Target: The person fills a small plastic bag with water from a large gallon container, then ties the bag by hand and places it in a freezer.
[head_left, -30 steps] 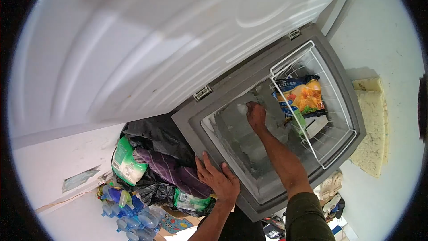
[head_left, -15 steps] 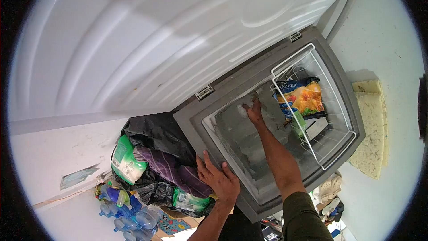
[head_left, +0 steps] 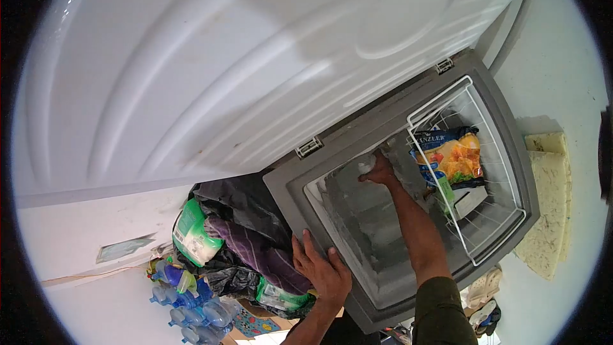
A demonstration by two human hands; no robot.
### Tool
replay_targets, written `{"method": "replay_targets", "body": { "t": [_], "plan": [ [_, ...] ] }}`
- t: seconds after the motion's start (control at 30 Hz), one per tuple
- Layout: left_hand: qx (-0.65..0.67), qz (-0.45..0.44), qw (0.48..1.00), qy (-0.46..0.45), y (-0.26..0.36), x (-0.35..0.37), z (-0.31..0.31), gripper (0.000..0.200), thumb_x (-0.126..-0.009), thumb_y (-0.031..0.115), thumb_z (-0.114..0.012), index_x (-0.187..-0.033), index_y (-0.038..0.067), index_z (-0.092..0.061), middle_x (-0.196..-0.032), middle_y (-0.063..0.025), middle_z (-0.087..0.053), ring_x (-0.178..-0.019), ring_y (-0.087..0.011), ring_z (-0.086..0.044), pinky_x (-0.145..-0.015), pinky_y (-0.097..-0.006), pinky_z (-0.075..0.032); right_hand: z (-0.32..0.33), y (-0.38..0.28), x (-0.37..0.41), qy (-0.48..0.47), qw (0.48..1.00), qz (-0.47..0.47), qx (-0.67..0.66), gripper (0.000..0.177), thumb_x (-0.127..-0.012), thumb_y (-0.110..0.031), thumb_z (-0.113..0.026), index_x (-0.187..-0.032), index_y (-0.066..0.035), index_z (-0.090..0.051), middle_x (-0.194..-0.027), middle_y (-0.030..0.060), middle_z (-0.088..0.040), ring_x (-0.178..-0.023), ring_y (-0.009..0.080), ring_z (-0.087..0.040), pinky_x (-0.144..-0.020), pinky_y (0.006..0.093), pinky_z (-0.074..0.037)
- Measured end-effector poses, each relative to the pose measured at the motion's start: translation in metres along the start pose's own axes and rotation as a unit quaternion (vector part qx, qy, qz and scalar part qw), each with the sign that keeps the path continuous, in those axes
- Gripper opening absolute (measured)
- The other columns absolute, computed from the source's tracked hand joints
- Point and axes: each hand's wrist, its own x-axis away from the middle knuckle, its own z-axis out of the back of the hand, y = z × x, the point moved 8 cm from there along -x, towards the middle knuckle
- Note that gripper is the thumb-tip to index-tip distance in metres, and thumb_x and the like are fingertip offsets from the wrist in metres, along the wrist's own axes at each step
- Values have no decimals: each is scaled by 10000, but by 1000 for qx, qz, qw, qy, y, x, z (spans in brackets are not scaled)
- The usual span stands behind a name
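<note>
A grey-rimmed chest freezer [head_left: 297, 201] stands with its white lid [head_left: 211, 70] raised. My right hand [head_left: 382, 171] reaches down inside it, near the hinge-side wall. The thumb points out to the left, apart from the fingers, beside a whitish lump of frost or ice [head_left: 366, 165]. Whether the fingertips press on that lump cannot be made out. My left hand [head_left: 324, 276] rests on the freezer's near left rim with its fingers spread, holding nothing. Grey frosted surfaces [head_left: 361, 207] show inside, left of my right forearm.
A white wire basket [head_left: 461, 243] hangs at the freezer's right end, holding a blue-orange food bag [head_left: 454, 156] and a green-white carton [head_left: 466, 203]. Left of the freezer lie black bags [head_left: 246, 201], green-white packs [head_left: 195, 233] and plastic bottles [head_left: 207, 313]. Yellowish foam [head_left: 546, 201] leans right.
The view has shifted, so the freezer sits lower and farther right. My right hand has moved slightly toward the hinge-side wall. My left hand stays on the rim.
</note>
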Motion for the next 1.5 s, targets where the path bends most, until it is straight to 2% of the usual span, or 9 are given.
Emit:
{"method": "replay_targets", "body": {
  "t": [0.23, 0.3, 0.6, 0.83, 0.93, 1.13, 1.33, 1.43, 1.5],
  "plan": [
    [-8, -3, 1000, 1, 1, -1, 2, 553, -978, 318, -316, -1394, -33, -219, -1381, -333, -210, -1250, -463, -267, -1007, -547, -185, 14, -4, 15, 50, 999, -15, 1, 1043, -435, -263, -896, -1303, 1, -383, -1245, 185, -521, -1174, 319, -499, -989, 396, -417],
    [-16, -3, 1000, -4, 0, 0, 0, 556, -976, 321, -319, -1399, -25, -217, -1384, -329, -213, -1251, -457, -271, -1002, -543, -193, 25, -14, 17, 25, 992, 115, -40, 995, -427, -210, -900, -1274, -32, -409, -1190, 147, -548, -1119, 287, -532, -959, 390, -439],
    [-2, -8, 1000, 17, 2, 0, 4, 529, -977, 297, -320, -1410, 8, -225, -1385, -315, -241, -1259, -450, -276, -1015, -543, -183, 25, -43, 46, -20, 972, 217, -85, 725, -473, -125, -843, -1102, -85, -486, -1026, 82, -597, -963, 236, -587, -847, 363, -473],
    [7, -15, 999, 33, 2, 1, 5, 524, -973, 282, -345, -1408, 10, -241, -1384, -317, -247, -1244, -467, -298, -1014, -551, -196, 47, -98, 87, -21, 949, 314, -28, 627, -522, -98, -808, -1067, -54, -500, -1039, 122, -599, -967, 267, -596, -833, 368, -473],
    [19, -7, 999, 26, 1, 2, 5, 526, -974, 296, -334, -1407, 11, -246, -1385, -314, -247, -1247, -466, -300, -1010, -559, -205, 50, -116, 110, -86, 942, 319, -64, 630, -542, -67, -782, -1103, -39, -496, -1076, 153, -582, -1001, 304, -587, -864, 368, -460],
    [10, -17, 999, 30, 5, 0, 11, 505, -961, 247, -357, -1392, -5, -279, -1388, -303, -259, -1251, -433, -315, -1024, -539, -203, 76, -151, 210, -89, 919, 370, 98, 702, -573, -59, -762, -1206, -64, -458, -1194, 177, -527, -1140, 365, -496, -965, 386, -404],
    [25, -22, 998, 46, 5, -1, 12, 503, -950, 228, -373, -1392, 5, -285, -1394, -290, -265, -1254, -426, -311, -1032, -523, -216, 153, -180, 340, 11, 931, 357, 78, 806, -539, -150, -823, -1235, -18, -439, -1211, 180, -509, -1130, 372, -499, -979, 421, -400],
    [25, -35, 998, 46, 8, -1, 15, 513, -940, 214, -388, -1397, 9, -275, -1397, -293, -260, -1255, -428, -307, -1032, -528, -213, 202, -204, 419, 132, 947, 293, -1, 721, -631, -155, -765, -1248, -52, -407, -1175, 183, -529, -1110, 310, -519, -978, 414, -401],
    [10, -17, 999, 38, 2, 3, 11, 564, -925, 253, -432, -1403, 8, -259, -1408, -283, -254, -1277, -425, -290, -1045, -526, -198, 242, -202, 482, 292, 936, 157, -119, 763, -650, -144, -740, -1294, -31, -347, -1125, 168, -530, -1095, 264, -512, -959, 386, -411]
  ]
}}
